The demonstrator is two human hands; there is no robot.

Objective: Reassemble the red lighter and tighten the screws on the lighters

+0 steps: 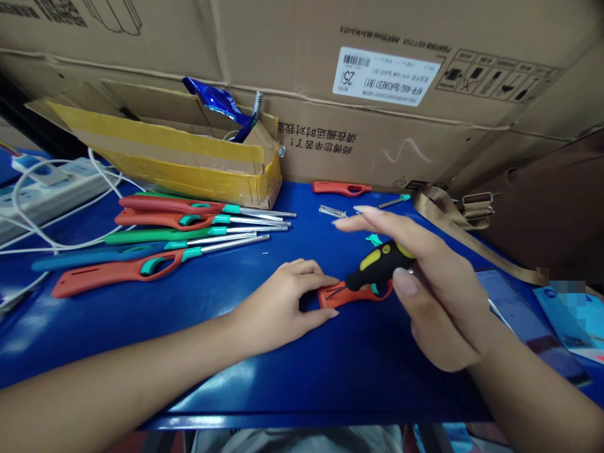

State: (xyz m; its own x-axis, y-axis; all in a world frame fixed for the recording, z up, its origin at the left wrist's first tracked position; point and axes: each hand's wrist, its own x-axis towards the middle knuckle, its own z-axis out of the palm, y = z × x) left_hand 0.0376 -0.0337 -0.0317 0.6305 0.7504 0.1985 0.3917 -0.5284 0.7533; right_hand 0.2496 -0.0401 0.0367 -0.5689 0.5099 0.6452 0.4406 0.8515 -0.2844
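Observation:
My left hand (295, 302) pinches the end of an orange lighter casing (353, 295) against the blue table, thumb on the near side and fingers on the far side. Teal trim shows at the casing's trigger opening. Over it, a black and yellow screwdriver (372, 264) slants down, its thin shaft reaching the casing's face. My right hand (436, 289) has the screwdriver's handle between thumb and palm, the index finger stretched out. Behind the screwdriver lie a small teal piece (374, 240), a clear plastic part (332, 212) and a red casing half (340, 188).
Several assembled stick lighters (155, 236) lie at the left. Behind them stands an open, yellow-taped carton (189, 157), against a large cardboard box (302, 75). White cables and a power strip (70, 189) are far left. A phone (528, 321) and a tan strap (472, 242) lie right.

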